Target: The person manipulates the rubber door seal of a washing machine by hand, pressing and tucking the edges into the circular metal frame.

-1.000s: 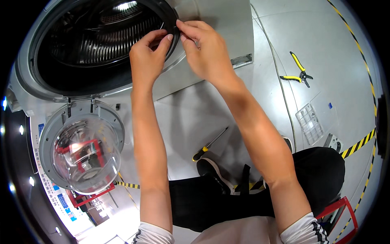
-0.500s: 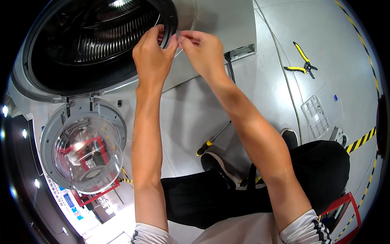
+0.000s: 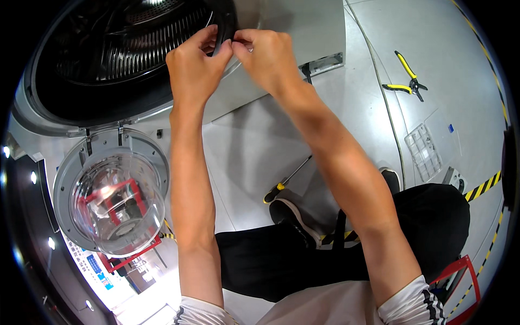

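Observation:
A front-loading washing machine (image 3: pixel 309 32) stands before me with its drum (image 3: pixel 141 62) exposed. Around the drum opening runs a black rubber door gasket (image 3: pixel 227 16). My left hand (image 3: pixel 194 67) curls over the right part of that gasket, thumb outside and fingers on the drum side. Close beside it, my right hand (image 3: pixel 266 57) pinches the gasket's outer edge between thumb and bent fingers. The two thumbs nearly meet, and what lies under the fingertips is partly hidden. Below the opening, the round door (image 3: pixel 116 195) with its clear bowl hangs open on its hinge.
On the grey floor to the right lie yellow-and-black pliers (image 3: pixel 414 85), a cable (image 3: pixel 382 92) and a clear compartment box (image 3: pixel 423 151). A screwdriver (image 3: pixel 275 192) lies by my shoe. Striped tape (image 3: pixel 483 186) and a red frame (image 3: pixel 468 265) are at the lower right.
Both hands have moved slightly up and left along the gasket. A light strip that showed by the right fingertips is now covered. The view has shifted a little.

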{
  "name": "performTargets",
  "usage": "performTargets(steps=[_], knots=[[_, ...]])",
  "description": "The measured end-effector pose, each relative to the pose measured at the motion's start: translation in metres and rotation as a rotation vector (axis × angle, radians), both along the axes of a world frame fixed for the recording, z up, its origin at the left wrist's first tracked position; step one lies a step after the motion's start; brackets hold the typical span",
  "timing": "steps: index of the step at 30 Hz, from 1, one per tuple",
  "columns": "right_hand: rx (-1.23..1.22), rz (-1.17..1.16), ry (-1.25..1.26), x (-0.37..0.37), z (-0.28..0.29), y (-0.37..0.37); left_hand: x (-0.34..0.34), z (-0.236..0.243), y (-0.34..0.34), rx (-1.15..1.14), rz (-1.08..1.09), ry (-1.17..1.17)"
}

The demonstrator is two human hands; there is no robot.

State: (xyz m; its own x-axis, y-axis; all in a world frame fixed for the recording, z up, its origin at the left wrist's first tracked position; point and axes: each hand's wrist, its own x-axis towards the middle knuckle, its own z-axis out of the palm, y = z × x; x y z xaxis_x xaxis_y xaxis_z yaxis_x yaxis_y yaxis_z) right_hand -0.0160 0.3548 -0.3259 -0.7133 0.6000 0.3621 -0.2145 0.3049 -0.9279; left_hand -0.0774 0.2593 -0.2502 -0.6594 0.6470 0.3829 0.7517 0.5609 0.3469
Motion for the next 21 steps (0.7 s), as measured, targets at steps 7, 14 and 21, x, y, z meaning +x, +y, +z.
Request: performTargets(steps=[7, 14, 21], knots=[[-0.202, -0.002, 0.005, -0.005, -0.001, -0.007, -0.006, -0.002, -0.002, 0.053, -0.024, -0.012], [0.156, -0.059, 0.001, -0.011, -0.006, 0.002, -0.009, 0.003, -0.004, 0.05, -0.043, -0.035], [0.169, -0.116, -0.202, -0.013, 0.001, -0.001, -0.005, 0.007, -0.004, 0.026, 0.034, -0.145]])
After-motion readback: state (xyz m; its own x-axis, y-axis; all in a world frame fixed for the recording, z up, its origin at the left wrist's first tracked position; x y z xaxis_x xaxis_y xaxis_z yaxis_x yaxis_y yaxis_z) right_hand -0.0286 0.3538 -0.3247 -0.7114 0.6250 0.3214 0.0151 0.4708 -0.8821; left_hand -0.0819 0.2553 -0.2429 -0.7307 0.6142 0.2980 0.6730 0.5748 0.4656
